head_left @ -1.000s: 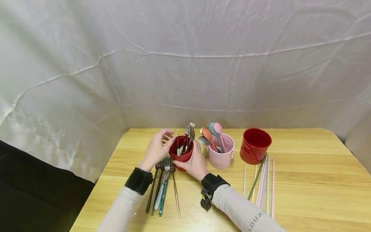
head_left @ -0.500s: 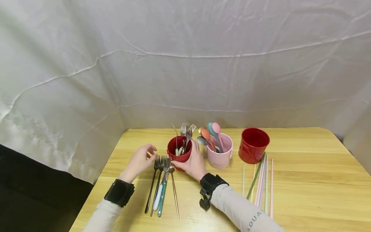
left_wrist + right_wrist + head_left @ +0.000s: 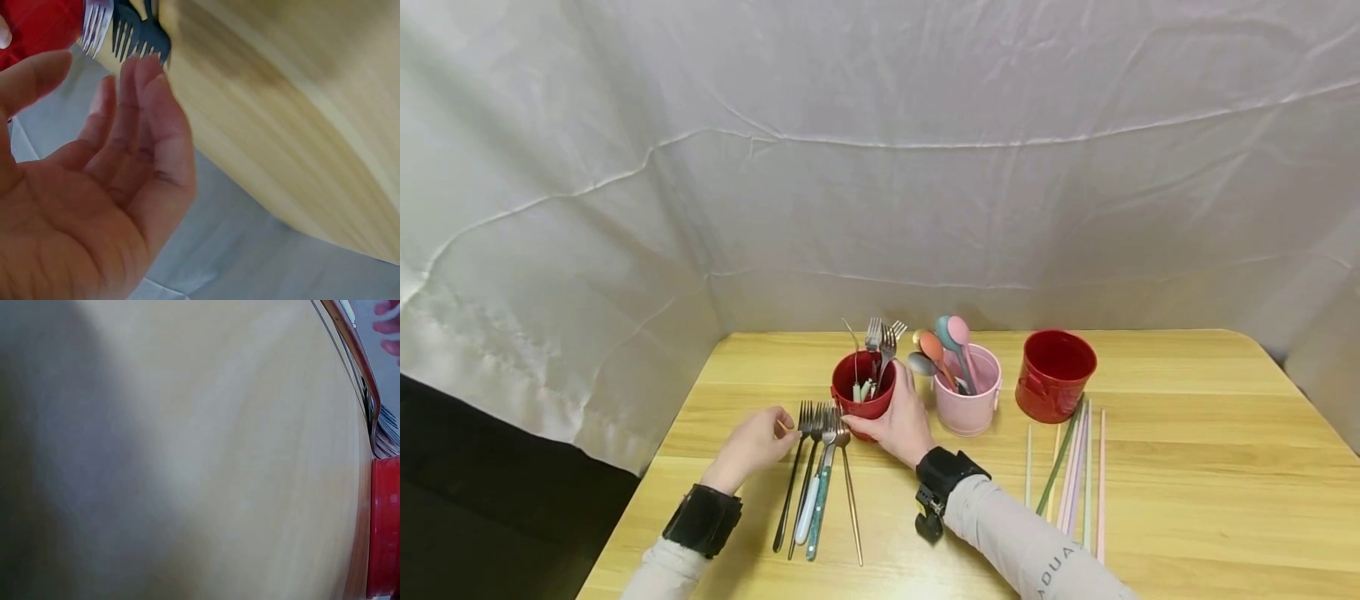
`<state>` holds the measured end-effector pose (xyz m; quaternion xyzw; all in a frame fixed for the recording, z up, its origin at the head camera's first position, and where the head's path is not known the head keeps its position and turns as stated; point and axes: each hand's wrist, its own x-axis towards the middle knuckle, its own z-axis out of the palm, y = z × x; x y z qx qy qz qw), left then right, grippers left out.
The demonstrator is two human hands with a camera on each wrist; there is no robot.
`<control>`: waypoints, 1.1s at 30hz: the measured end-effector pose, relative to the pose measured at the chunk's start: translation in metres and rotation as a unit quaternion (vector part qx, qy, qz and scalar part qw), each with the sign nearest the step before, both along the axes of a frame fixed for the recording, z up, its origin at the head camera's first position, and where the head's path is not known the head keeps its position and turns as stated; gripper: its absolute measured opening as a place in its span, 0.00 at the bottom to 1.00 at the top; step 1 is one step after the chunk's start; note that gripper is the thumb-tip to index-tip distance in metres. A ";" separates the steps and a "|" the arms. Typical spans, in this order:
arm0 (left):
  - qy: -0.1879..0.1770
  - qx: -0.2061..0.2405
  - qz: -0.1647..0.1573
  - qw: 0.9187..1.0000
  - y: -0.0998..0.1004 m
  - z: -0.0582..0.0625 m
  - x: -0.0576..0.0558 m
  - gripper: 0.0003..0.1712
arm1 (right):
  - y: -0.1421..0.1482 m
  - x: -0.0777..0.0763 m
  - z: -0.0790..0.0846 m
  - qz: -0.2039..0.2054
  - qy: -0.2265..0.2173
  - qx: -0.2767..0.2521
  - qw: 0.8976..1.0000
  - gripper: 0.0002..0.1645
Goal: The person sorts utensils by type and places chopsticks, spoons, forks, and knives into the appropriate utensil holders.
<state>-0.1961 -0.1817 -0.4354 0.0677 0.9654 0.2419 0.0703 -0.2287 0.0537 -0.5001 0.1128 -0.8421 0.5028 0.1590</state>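
My right hand (image 3: 901, 423) grips the side of a small red bucket (image 3: 867, 410) with several forks standing in it. Just left of it, a row of forks lies on the table, with black, white and teal handles and one in copper. My left hand (image 3: 754, 448) is beside the tines of the leftmost black fork (image 3: 790, 492). In the left wrist view its fingers (image 3: 165, 119) are loosely bent, thumb apart, fingertips close by the black tines (image 3: 147, 40); whether they touch cannot be told. The right wrist view catches the copper fork (image 3: 359, 353) and the bucket's edge.
Right of my right hand stands a pink bucket (image 3: 967, 412) with several spoons. Further right is a second red bucket (image 3: 1048, 396), with several pastel and green chopsticks (image 3: 1078, 475) lying in front of it. A pale cloth (image 3: 880, 208) hangs behind the wooden table (image 3: 1210, 467).
My left hand has moved from the rim of the fork bucket left and down toward the lying forks. The forks in the bucket have shifted, leaning apart. My right hand stays on the bucket.
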 end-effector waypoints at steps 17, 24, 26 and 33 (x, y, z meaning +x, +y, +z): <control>-0.058 -0.027 0.016 0.998 0.005 -0.022 0.005 0.11 | -0.001 0.002 0.001 0.002 -0.016 -0.012 1.000 0.64; -0.044 -0.049 0.021 0.998 0.010 -0.024 0.006 0.14 | -0.001 0.002 0.003 -0.003 -0.023 -0.008 1.000 0.65; -0.039 -0.056 0.026 0.997 0.011 -0.025 0.006 0.16 | -0.001 0.002 0.003 -0.004 -0.023 -0.008 1.000 0.64; -0.034 -0.083 0.037 0.995 0.015 -0.031 0.004 0.22 | -0.001 0.003 0.003 -0.004 -0.020 -0.007 1.000 0.64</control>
